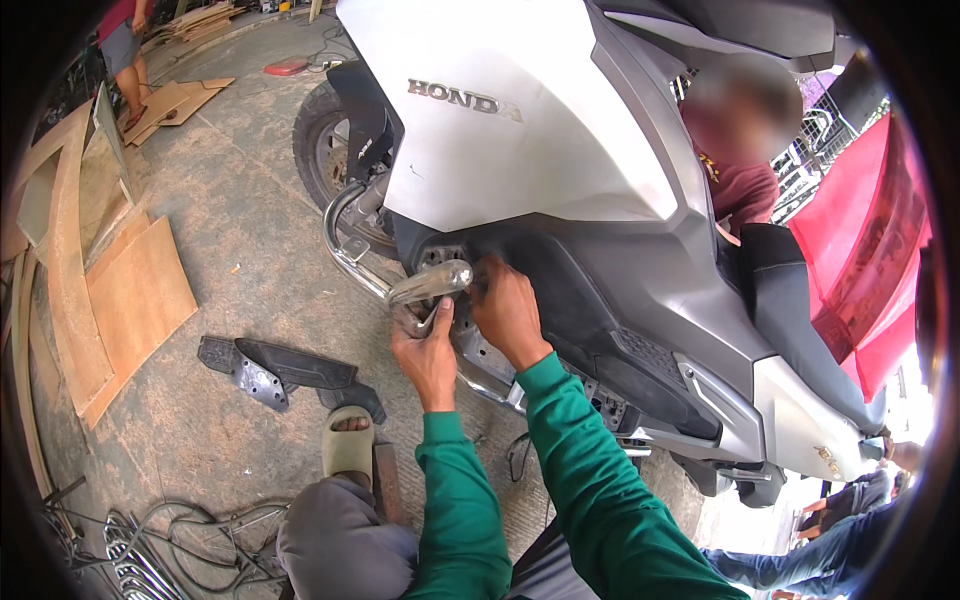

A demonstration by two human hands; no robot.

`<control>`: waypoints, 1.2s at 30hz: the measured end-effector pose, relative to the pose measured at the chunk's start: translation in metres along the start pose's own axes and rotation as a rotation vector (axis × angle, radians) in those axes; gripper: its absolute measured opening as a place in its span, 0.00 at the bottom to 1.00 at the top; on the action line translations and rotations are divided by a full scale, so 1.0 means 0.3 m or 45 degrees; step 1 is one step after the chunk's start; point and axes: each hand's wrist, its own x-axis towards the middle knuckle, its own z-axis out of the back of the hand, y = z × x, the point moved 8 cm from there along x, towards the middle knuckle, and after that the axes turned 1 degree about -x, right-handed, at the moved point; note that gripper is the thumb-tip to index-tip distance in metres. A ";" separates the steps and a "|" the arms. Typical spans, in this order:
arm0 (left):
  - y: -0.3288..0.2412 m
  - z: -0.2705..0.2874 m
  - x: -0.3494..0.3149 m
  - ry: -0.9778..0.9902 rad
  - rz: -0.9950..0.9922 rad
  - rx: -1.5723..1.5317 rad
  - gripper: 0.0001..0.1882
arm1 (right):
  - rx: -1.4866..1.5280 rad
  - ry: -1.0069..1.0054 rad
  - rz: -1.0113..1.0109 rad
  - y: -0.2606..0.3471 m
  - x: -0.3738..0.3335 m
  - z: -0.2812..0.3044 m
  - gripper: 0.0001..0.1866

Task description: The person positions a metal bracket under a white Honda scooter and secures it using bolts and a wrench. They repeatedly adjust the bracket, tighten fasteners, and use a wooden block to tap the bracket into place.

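A white and grey scooter [530, 120] stands tilted across the view, with chrome guard tubing [350, 262] along its lower side. My left hand [428, 360] is closed at a short chrome tube [432, 283] with a rounded end, thumb and fingers gripping its underside. Just right of the tube's end, my right hand [508, 312] has its fingers bent together against the dark footboard area [545, 270]. Whatever those fingertips hold is hidden. Below both hands, a metal plate with holes [480, 350] shows on the scooter's side.
Black plastic trim pieces [295, 368] lie on the concrete floor at left, near my sandal [348, 440]. Plywood sheets [140, 300] stand farther left. Cables and metal rods [150, 550] lie lower left. A person [745, 190] is beyond the scooter; another [125, 60] stands far left.
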 end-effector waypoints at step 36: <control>0.010 -0.002 0.003 0.023 0.009 -0.016 0.17 | -0.061 0.375 -0.440 -0.089 0.011 -0.030 0.16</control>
